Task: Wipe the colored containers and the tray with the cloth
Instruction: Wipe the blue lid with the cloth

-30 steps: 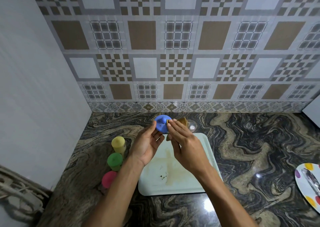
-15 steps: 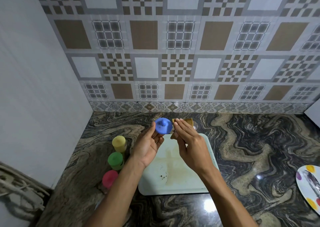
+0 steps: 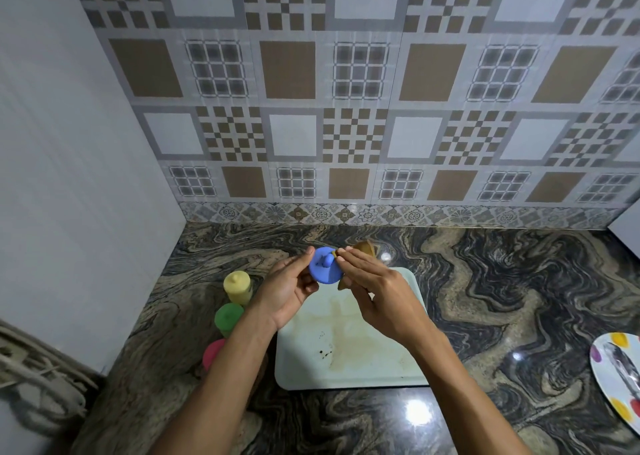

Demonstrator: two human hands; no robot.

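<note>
Swirled dark marble countertop (image 3: 485, 316): polished, glossy glare spots. Pale rectangular plastic tray (image 3: 346, 368): smooth, stained. Blue round plastic container (image 3: 323, 271): matt. Patterned wall tiles (image 3: 346, 108): satin.

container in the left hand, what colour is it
Blue container, held in the left hand; the head view shows it.

Dark swirled marble countertop (image 3: 502, 298) with glossy light reflections. Back wall: brown, white and grey checker-patterned tiles (image 3: 346, 108). Left: plain grey-white wall (image 3: 69, 177).
</note>
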